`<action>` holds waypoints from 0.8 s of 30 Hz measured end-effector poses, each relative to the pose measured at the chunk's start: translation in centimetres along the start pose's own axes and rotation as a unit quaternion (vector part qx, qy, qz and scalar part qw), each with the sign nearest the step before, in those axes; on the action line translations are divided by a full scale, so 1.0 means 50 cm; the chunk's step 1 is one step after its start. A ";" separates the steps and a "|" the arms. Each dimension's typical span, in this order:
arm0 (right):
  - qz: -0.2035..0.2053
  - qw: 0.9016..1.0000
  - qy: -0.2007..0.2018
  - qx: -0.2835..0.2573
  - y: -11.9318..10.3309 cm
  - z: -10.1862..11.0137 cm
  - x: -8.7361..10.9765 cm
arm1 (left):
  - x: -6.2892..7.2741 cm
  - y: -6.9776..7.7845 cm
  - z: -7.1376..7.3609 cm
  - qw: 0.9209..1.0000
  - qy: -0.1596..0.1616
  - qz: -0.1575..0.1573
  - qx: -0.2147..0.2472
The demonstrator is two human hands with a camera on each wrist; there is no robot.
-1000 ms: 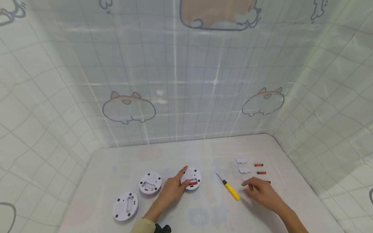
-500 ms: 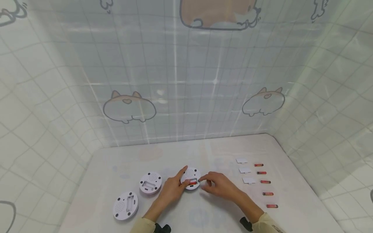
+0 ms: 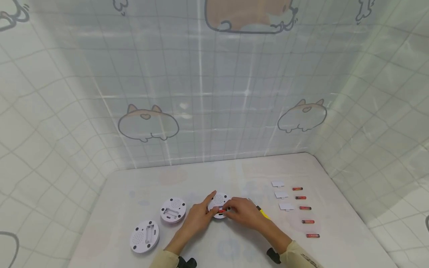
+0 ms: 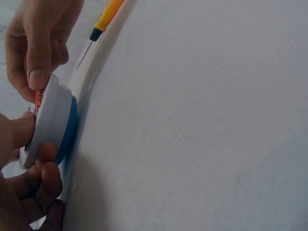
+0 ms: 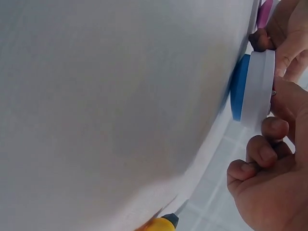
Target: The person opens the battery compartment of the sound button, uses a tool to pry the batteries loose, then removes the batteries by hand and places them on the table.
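My left hand grips a round white device, thumb on its upturned underside and fingers around its rim. That underside has a dotted grille, dark feet and a battery compartment; its blue other side faces the table. A red AAA-size battery lies at the compartment, partly hidden by fingers. At its right end, my right hand pinches it with thumb and forefinger. In the left wrist view the right thumb covers the end of the battery.
Two similar round devices, one nearer and one farther, lie at left with bare compartments. A yellow screwdriver is partly behind the right hand. To the right are white compartment covers and a column of several red batteries.
My right hand has come left from beside the loose batteries to the device, and its fingers have closed on the battery there. The left hand has stayed in place.
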State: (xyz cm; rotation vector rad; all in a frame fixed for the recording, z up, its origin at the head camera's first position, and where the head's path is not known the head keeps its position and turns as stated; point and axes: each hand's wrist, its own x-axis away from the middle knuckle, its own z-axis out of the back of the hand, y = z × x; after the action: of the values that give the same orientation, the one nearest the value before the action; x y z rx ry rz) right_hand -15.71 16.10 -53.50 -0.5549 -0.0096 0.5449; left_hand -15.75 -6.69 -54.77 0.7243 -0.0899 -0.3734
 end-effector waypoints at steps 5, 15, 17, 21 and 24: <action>-0.010 1.000 0.008 -0.017 -0.005 0.005 -0.002 | 0.001 0.003 0.003 1.000 -0.007 0.002 0.001; -0.096 0.990 0.044 -0.088 0.064 0.097 0.049 | 0.005 0.015 0.001 0.999 -0.014 0.029 0.006; -0.118 0.988 0.052 -0.088 0.089 0.126 0.063 | 0.005 0.013 0.001 0.999 -0.014 0.032 0.003; -0.130 0.986 0.079 -0.070 0.146 0.178 0.095 | 0.004 0.011 0.003 0.999 -0.020 0.036 0.005; -0.136 0.984 0.094 -0.062 0.191 0.210 0.119 | 0.004 0.010 0.004 0.999 -0.024 0.039 0.007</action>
State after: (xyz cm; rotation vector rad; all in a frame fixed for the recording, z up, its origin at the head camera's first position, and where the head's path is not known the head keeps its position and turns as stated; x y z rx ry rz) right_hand -16.86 31.09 -50.17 -0.7133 0.0598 0.2259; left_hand -15.48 -6.56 -54.31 0.7241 -0.1655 -0.3158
